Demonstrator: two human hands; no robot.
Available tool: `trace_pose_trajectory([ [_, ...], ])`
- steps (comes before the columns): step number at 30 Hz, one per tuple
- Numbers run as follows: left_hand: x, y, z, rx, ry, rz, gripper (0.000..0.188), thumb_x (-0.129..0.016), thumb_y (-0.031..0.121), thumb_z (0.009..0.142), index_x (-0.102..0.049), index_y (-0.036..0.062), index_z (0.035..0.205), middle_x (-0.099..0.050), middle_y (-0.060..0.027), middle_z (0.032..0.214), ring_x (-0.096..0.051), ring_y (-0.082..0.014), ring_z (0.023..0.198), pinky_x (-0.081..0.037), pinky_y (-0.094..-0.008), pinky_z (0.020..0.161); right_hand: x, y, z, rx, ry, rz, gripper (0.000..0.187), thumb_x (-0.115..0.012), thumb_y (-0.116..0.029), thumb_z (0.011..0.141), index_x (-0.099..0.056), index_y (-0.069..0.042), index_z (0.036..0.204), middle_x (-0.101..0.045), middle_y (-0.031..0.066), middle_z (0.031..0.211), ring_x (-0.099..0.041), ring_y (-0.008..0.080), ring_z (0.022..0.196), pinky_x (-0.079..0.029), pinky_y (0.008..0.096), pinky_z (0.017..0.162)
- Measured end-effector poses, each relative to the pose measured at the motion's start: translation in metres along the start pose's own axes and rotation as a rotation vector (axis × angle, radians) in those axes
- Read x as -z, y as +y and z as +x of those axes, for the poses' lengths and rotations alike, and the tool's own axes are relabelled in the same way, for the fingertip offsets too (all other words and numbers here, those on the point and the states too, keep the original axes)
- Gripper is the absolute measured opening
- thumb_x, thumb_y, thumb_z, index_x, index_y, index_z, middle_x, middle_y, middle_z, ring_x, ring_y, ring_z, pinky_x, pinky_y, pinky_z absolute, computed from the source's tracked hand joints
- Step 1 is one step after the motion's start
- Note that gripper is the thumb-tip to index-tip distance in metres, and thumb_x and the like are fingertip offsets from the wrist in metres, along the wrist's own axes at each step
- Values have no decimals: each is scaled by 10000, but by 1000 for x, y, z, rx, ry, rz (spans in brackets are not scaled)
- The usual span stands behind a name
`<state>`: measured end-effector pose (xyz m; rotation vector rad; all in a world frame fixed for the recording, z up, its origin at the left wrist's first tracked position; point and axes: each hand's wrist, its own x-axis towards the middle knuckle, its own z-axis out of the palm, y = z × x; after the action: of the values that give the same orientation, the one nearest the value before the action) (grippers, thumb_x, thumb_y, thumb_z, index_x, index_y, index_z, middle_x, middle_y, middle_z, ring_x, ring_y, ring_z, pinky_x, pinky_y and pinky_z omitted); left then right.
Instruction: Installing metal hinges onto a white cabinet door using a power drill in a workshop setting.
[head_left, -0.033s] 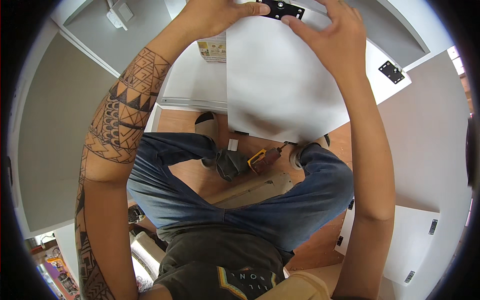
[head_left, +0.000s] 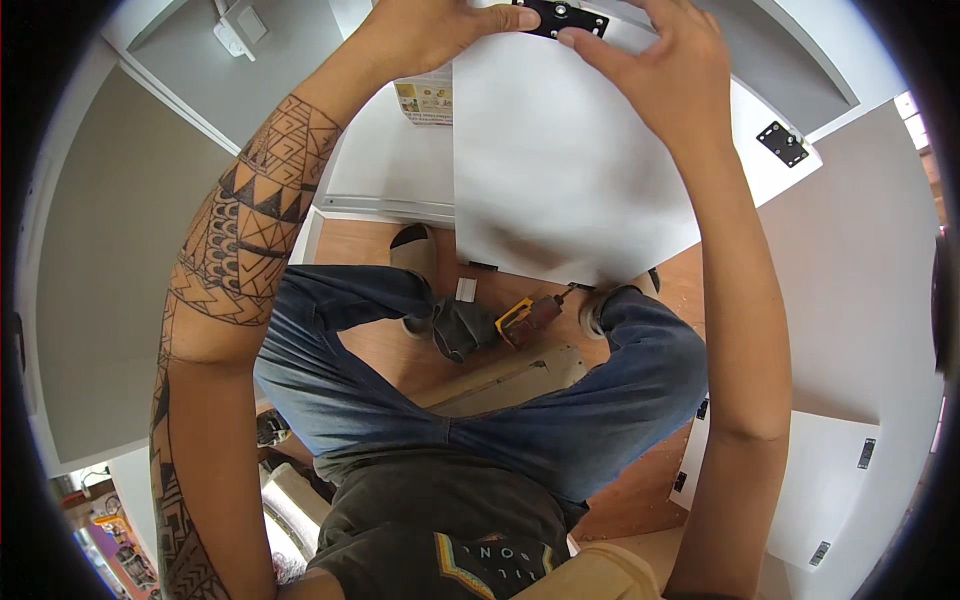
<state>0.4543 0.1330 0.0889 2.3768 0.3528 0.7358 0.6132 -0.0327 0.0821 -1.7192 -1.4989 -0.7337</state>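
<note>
A black metal mounting plate [head_left: 560, 20] with screw holes sits at the top edge of a white door panel [head_left: 560, 150], which stands between my legs. My left hand [head_left: 435, 35] presses its thumb on the plate's left end; its other fingers are hidden or cut off by the frame. From the other side my right hand [head_left: 685, 65] sets its thumb tip against the plate's lower edge, with its fingers curled beyond the panel's edge. A second black plate [head_left: 782, 145] is fixed near the panel's right corner.
A red and yellow power drill [head_left: 530, 318] lies on the wooden floor beside a dark grey bundle [head_left: 462, 330] and a small white block [head_left: 466, 290]. Another white panel [head_left: 825, 470] with black fittings rests at lower right. Grey-white cabinet walls [head_left: 120, 270] stand on both sides.
My right thumb has shifted very slightly left along the plate. Everything else looks the same.
</note>
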Motion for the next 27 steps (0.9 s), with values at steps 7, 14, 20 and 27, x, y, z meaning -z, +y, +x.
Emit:
trace_pose_trajectory([
  [7,-3,-9,5,-18,-30,-91,255,-781,176,932,-727,20,1127,-748,-63,905,-639,-117,797,-531,-296,754,0,-7,28,-290,-292,107,347,-917,-225,686,-760,26,867,-699,233,797,-672,370,698,-537,421,739],
  [14,-4,-11,7,21,-19,-48,267,-778,191,940,-718,11,1128,-746,-50,925,-647,-127,821,-533,-304,796,-2,-12,24,-292,-267,17,354,-910,-233,713,-745,53,840,-699,252,780,-705,368,734,-549,435,708],
  [20,-27,-31,-13,-204,160,-33,525,-785,201,936,-567,6,1372,-626,-137,1251,-591,-193,1145,-512,-327,940,3,-16,26,-337,-268,36,359,-908,-240,724,-752,57,854,-699,254,777,-708,374,749,-555,437,730],
  [27,-43,-44,-49,-357,609,-57,471,-712,90,966,-535,-21,1387,-583,-149,1301,-570,-248,1250,-455,-393,1101,2,-22,18,-277,-199,-5,408,-926,-258,711,-747,71,873,-704,270,837,-711,382,831,-557,444,782],
])
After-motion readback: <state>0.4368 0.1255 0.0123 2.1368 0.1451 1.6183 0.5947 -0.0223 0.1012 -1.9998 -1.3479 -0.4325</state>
